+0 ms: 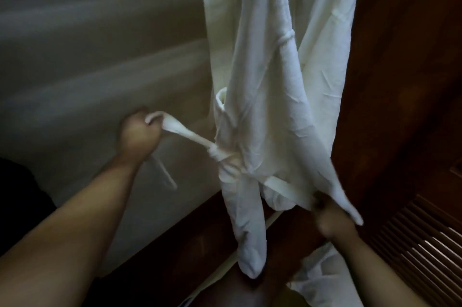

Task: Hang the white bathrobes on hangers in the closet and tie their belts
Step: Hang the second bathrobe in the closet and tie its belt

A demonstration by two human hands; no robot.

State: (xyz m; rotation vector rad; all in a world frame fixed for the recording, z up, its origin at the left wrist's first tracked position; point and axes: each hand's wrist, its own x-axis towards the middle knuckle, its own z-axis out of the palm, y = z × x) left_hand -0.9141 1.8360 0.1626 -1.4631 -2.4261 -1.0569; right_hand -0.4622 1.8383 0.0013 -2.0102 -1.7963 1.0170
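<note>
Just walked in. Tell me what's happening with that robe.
A person is tying the belt of a white bathrobe hanging beside a dark wooden door. The left hand grips one belt end, pulling it out from a knot at the waist. The right hand holds the other end, partly hidden by fabric.

A plain white bathrobe (270,96), without any pattern, hangs against a dark reddish-brown wooden closet panel (400,81). Its belt (190,135) is the same plain white, as is a second piece of white cloth (325,279) low at the right. To the left the wall (100,56) is a dull beige-grey crossed by soft, paler streaks, and at the lower right a dark brown louvred door (420,244) shows a pattern of slanted slats with pale gaps.
</note>
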